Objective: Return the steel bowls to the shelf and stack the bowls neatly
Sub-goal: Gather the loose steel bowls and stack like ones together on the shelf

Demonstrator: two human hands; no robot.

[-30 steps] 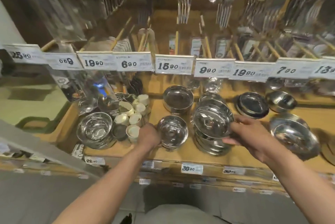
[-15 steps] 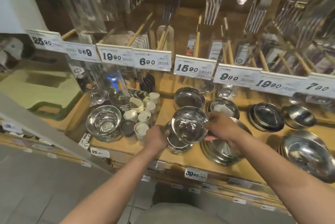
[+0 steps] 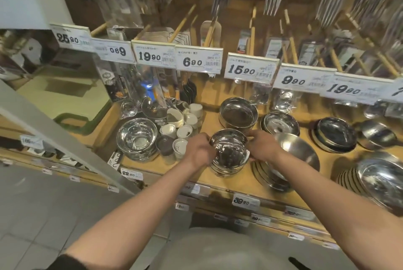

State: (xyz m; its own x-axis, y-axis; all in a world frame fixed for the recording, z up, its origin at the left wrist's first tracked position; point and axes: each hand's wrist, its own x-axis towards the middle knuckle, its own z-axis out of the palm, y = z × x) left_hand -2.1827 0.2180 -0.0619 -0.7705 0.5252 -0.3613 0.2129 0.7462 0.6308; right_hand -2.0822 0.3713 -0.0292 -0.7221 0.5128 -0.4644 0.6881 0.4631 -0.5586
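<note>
Both-handed now: left hand (image 3: 199,149) fingers curl on the left rim of the small round steel bowl (image 3: 229,151), right hand (image 3: 261,147) fingers pinch its right and far rim. Bowl sits upright atop a short stack of matching steel bowls (image 3: 226,170) near the front edge of the wooden shelf (image 3: 209,121). Just right: tilted wide steel bowl (image 3: 298,154) on its own stack. Behind: straight-sided steel bowl (image 3: 238,114), then a smaller steel bowl stack (image 3: 280,123). Left: deep shiny steel bowl stack (image 3: 137,138), beside a cluster of small white cups (image 3: 185,125). Far right: dark-lined steel dishes (image 3: 335,134). Above: white price tags (image 3: 250,70).
</note>
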